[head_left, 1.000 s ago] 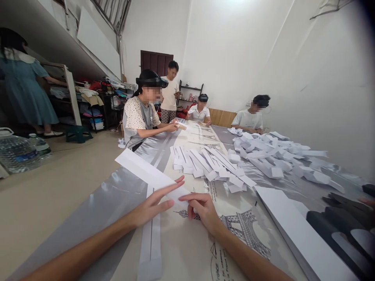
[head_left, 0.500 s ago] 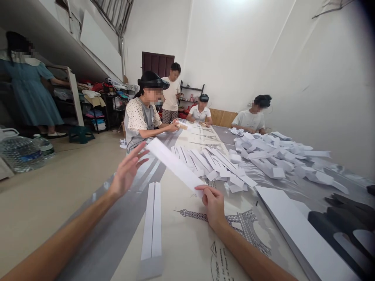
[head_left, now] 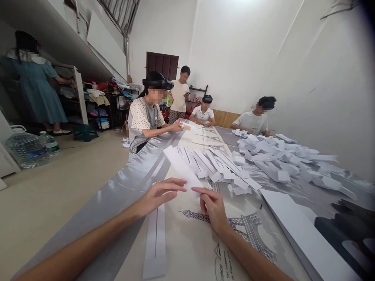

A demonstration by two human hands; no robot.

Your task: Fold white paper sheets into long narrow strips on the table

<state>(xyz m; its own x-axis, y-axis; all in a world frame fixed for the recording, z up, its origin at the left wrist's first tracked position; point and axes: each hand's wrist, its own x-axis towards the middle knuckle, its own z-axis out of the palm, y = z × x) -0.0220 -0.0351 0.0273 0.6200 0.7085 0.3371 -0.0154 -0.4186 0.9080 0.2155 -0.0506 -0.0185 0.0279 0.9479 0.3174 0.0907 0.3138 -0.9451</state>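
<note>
My right hand (head_left: 214, 208) pinches the near end of a white paper strip (head_left: 183, 167), which slants up and away over the table. Close by that same end is my left hand (head_left: 162, 196), its fingers stretched out and the thumb apart; whether its fingertips touch the strip I cannot tell. Partly under my left forearm lies a folded white paper piece (head_left: 155, 242) with a dark lengthwise slit down its middle. Just beyond the held strip, many similar folded strips (head_left: 216, 166) are spread in a row on the table.
A heap of folded white paper (head_left: 281, 156) covers the table's right side. Nearer lie a stack of white sheets (head_left: 304, 234) and a dark object (head_left: 342, 234). Printed towers mark the tablecloth (head_left: 187, 246). Several people sit or stand around; water bottles (head_left: 27, 148) stand on the floor.
My left hand has moved right and down from the strip's far end to near my right hand. The strip's far end has swung slightly right; my right hand keeps its pinch.
</note>
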